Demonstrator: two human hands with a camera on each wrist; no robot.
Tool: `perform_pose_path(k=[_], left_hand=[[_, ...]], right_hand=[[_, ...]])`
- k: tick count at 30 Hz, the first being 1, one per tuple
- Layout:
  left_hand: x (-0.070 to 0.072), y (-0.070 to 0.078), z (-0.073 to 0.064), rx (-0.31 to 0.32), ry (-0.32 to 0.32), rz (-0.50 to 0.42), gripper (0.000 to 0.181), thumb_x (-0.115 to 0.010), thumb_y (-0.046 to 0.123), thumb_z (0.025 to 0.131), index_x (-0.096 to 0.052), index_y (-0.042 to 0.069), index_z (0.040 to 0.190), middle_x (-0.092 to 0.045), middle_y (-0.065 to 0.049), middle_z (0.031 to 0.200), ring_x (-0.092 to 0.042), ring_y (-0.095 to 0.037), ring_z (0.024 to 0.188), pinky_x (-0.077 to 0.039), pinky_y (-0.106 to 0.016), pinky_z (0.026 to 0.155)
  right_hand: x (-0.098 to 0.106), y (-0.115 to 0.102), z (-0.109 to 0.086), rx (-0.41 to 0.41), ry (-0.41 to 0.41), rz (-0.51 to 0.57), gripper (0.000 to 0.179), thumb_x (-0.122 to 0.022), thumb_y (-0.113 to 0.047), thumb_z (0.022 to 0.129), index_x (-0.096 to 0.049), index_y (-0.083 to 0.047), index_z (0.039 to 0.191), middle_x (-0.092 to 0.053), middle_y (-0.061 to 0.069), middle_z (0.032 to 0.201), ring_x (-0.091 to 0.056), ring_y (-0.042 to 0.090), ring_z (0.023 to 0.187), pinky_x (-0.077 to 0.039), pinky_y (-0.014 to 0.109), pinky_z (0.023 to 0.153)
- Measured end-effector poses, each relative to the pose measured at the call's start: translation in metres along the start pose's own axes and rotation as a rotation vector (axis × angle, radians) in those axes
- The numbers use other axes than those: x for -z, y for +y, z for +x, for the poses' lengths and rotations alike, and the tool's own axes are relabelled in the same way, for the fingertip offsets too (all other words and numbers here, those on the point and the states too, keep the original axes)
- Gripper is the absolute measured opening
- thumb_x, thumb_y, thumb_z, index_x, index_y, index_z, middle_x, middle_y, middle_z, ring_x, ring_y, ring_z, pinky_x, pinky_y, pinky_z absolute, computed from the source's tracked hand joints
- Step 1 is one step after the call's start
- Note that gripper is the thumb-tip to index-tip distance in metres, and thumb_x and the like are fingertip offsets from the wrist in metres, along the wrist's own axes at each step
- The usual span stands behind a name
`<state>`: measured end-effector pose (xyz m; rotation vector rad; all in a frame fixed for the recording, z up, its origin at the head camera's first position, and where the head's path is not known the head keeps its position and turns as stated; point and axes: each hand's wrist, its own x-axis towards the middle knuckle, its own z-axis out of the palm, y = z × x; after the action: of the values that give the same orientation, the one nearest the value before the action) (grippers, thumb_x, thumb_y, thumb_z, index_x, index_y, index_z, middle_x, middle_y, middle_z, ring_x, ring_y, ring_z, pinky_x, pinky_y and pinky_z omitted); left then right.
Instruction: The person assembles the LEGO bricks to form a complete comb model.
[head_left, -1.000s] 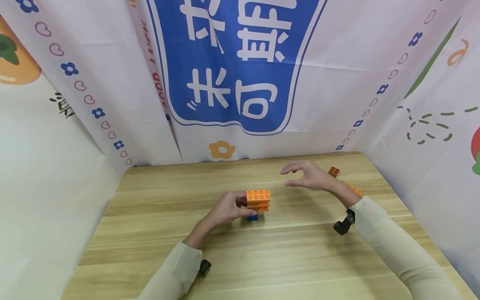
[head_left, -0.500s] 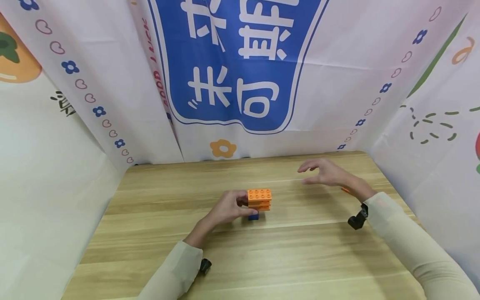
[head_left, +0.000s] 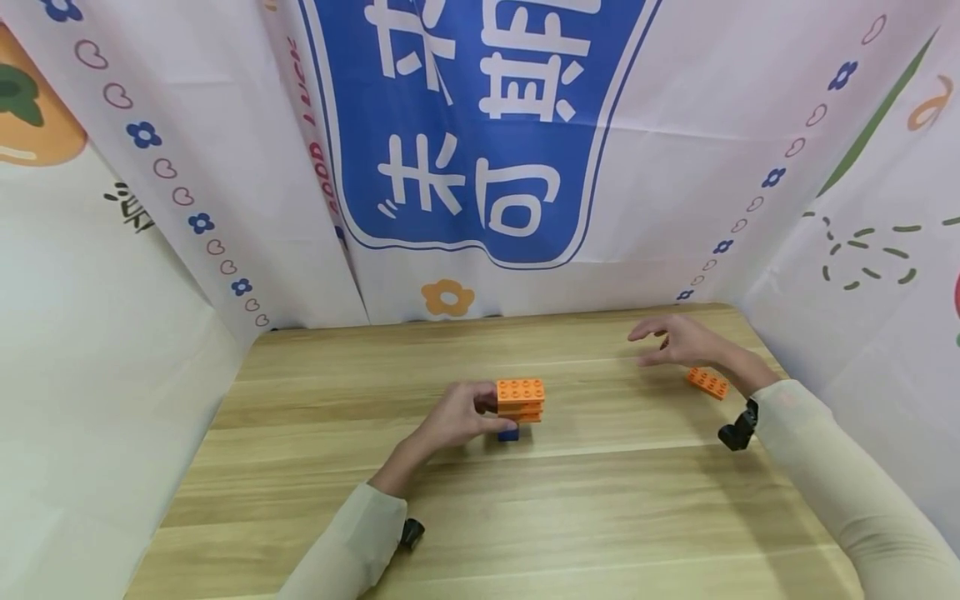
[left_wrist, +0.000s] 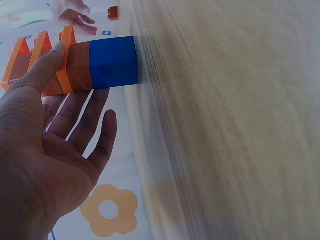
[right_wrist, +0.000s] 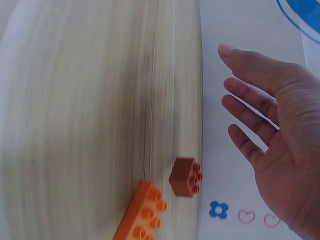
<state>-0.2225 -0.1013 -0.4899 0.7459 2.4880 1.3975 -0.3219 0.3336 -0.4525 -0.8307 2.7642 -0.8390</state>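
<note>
My left hand (head_left: 453,417) grips a stack of toy building bricks (head_left: 521,390) at the middle of the table, thumb on the near side. In the left wrist view its blue brick (left_wrist: 114,62) is lowest, right at the tabletop, with brown and orange bricks alternating above. My right hand (head_left: 684,342) is over the table's far right part, thumb and fingers apart, holding nothing. Close to it lie an orange brick (head_left: 707,382) with two rows of studs and a small brown brick (right_wrist: 184,177). The right hand hides the brown one in the head view.
The wooden table (head_left: 337,467) is enclosed at the back and sides by printed white cloth (head_left: 645,192). The cloth meets the table's far edge, just beyond the small brown brick.
My right hand has moved right, away from the stack and toward the loose bricks. It now covers the brown brick in the head view. My left hand keeps holding the stack in place.
</note>
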Motion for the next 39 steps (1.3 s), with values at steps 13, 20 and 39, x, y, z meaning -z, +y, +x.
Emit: perform_pose_path(k=[13,20,39], left_hand=[[0.0,-0.002,0.0,0.009,-0.02,-0.011,0.029,-0.089,0.025,0.089,-0.077,0.014,0.113,-0.079,0.003,0.105,-0.074,-0.012,0.093,-0.061,-0.027,0.079],[0.001,-0.002,-0.002,0.004,-0.028,-0.012,0.028,-0.088,0.026,0.09,-0.077,0.014,0.112,-0.079,0.003,0.106,-0.074,-0.013,0.094,-0.061,-0.028,0.079],[0.0,-0.002,-0.001,0.013,-0.017,-0.004,0.026,-0.089,0.026,0.09,-0.077,0.016,0.111,-0.079,0.004,0.105,-0.073,-0.009,0.094,-0.06,-0.026,0.079]], right_hand=[[0.009,0.029,-0.012,-0.045,0.019,0.061,0.043,-0.087,-0.006,0.088,-0.072,0.005,0.126,-0.071,0.025,0.129,-0.073,0.041,0.105,-0.055,0.06,0.096],[0.008,0.041,-0.018,-0.079,0.062,0.006,0.045,-0.089,-0.009,0.086,-0.073,0.004,0.127,-0.072,0.023,0.128,-0.069,0.04,0.113,-0.051,0.064,0.101],[0.003,0.056,-0.025,-0.162,0.088,0.02,0.053,-0.086,-0.003,0.088,-0.066,0.007,0.137,-0.063,0.032,0.138,-0.062,0.05,0.123,-0.053,0.062,0.101]])
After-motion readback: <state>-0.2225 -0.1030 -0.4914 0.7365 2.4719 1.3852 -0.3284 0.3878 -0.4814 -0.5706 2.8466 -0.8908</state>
